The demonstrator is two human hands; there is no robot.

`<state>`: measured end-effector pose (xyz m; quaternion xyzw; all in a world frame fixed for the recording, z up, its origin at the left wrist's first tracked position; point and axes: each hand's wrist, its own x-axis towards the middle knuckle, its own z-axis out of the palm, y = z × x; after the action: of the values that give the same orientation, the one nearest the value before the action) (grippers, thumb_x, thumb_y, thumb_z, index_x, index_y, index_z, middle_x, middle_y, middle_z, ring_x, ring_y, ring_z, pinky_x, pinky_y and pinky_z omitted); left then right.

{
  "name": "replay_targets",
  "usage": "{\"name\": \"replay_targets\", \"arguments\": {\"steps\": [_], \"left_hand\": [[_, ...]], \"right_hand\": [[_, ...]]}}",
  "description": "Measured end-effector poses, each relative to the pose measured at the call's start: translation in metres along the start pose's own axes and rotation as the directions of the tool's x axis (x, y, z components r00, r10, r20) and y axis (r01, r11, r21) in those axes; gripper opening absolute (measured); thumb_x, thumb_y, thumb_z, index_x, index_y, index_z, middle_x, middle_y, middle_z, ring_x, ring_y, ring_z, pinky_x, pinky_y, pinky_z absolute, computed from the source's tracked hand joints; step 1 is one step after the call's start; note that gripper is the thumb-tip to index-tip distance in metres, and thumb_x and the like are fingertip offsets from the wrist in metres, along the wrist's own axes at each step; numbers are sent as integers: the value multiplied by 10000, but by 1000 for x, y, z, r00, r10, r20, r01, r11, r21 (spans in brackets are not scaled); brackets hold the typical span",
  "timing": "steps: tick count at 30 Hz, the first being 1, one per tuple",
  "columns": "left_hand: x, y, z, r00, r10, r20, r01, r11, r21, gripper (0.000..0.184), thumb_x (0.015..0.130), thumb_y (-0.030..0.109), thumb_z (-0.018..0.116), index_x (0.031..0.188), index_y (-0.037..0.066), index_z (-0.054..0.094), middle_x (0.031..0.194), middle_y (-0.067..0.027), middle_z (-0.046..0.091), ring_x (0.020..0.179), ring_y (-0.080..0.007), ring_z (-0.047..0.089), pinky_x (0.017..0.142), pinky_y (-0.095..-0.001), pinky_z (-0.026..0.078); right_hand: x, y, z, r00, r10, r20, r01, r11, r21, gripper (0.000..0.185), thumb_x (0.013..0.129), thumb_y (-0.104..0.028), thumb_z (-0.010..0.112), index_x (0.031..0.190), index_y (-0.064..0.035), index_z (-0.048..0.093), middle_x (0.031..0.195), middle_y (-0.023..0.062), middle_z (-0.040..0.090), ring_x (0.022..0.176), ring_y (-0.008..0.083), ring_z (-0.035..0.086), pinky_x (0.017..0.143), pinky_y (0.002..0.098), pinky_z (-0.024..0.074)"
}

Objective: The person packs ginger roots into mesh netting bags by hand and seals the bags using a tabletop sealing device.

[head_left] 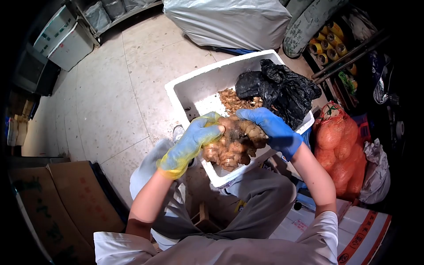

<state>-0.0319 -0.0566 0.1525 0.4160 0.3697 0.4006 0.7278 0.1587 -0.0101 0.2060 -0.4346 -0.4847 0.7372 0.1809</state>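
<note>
A large, knobbly piece of ginger root (233, 143) is held up between both hands, over the near part of a white foam box (194, 76). My left hand (191, 142), in a blue glove with a yellow mesh cover, grips its left side; the thumb tip pokes bare through the glove. On the other side my right hand (274, 129), in a plain blue glove, is closed around the ginger's upper right. Inside the box lie smaller ginger pieces (234, 100), partly covered by a crumpled black plastic bag (289, 90).
To the right stands a red mesh sack (338, 148) of round produce, with a white printed carton (360, 234) below it. A brown cardboard box (70, 207) is at lower left. White bins (70, 46) stand far left, and a silver-grey cover (229, 22) drapes something behind the foam box.
</note>
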Motion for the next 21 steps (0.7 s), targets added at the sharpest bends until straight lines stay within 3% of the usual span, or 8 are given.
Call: {"name": "replay_targets", "arguments": {"steps": [3, 6, 9, 11, 15, 17, 19, 21], "left_hand": [[0, 2, 8, 995, 70, -68, -80, 985, -154, 233, 808, 224, 552, 918, 18, 551, 815, 0, 525, 768, -58, 452, 680, -199, 374], [-5, 1, 10, 994, -44, -102, 30, 991, -131, 369, 825, 270, 501, 1074, 0, 470, 1028, -72, 519, 928, -130, 503, 827, -251, 400], [-18, 4, 19, 985, 64, -160, -109, 951, -289, 417, 852, 306, 456, 1142, 9, 423, 1118, -86, 474, 1014, -154, 468, 897, -270, 361], [-18, 11, 18, 991, -115, -65, 76, 898, -433, 461, 864, 329, 423, 1198, 15, 371, 1193, -91, 418, 1094, -163, 414, 940, -276, 321], [-13, 1, 12, 975, -215, -52, 169, 875, -453, 464, 857, 326, 442, 1196, 16, 376, 1198, -94, 413, 1101, -159, 406, 931, -277, 331], [-16, -12, 15, 981, -6, -194, -49, 958, -282, 389, 840, 278, 483, 1126, 18, 440, 1096, -87, 489, 993, -149, 489, 850, -265, 405], [-1, -21, 4, 991, -85, -105, 53, 960, -275, 346, 826, 244, 502, 1087, 20, 466, 1032, -76, 518, 926, -143, 518, 803, -253, 428], [4, -18, 2, 980, -194, -48, 174, 946, -274, 189, 777, 202, 559, 866, 37, 585, 830, 8, 543, 759, -46, 486, 704, -171, 376]], "right_hand": [[0, 2, 3, 999, 3, -44, -2, 1000, 15, 344, 847, -242, 429, 960, 53, 563, 857, 52, 576, 812, 104, 505, 769, 236, 384], [4, 16, 7, 994, -4, -110, 5, 1000, 15, 344, 852, -248, 425, 947, 54, 562, 845, 35, 568, 793, 91, 497, 751, 237, 387], [8, 22, 8, 992, 19, -123, -20, 1000, -6, 345, 850, -251, 438, 957, 59, 547, 849, 31, 565, 775, 90, 497, 728, 235, 394], [12, 26, 8, 989, 53, -137, -55, 998, -11, 338, 846, -245, 451, 960, 60, 540, 851, 35, 566, 768, 93, 498, 719, 234, 396], [19, 37, 8, 977, -12, -212, 15, 1000, 15, 266, 835, -230, 480, 898, 19, 547, 792, 44, 559, 733, 91, 498, 680, 241, 406], [22, 45, 10, 964, -14, -266, 0, 999, -53, 246, 832, -230, 488, 871, 5, 549, 765, 45, 553, 728, 89, 498, 676, 244, 407], [28, 59, 9, 942, -232, -244, 140, 929, -342, 259, 823, -267, 502, 888, -18, 536, 727, 56, 538, 673, 84, 514, 591, 232, 431], [20, 55, 8, 972, -115, -206, 63, 968, -245, 286, 819, -287, 509, 907, -16, 526, 723, 58, 537, 642, 82, 519, 537, 222, 432]]}}
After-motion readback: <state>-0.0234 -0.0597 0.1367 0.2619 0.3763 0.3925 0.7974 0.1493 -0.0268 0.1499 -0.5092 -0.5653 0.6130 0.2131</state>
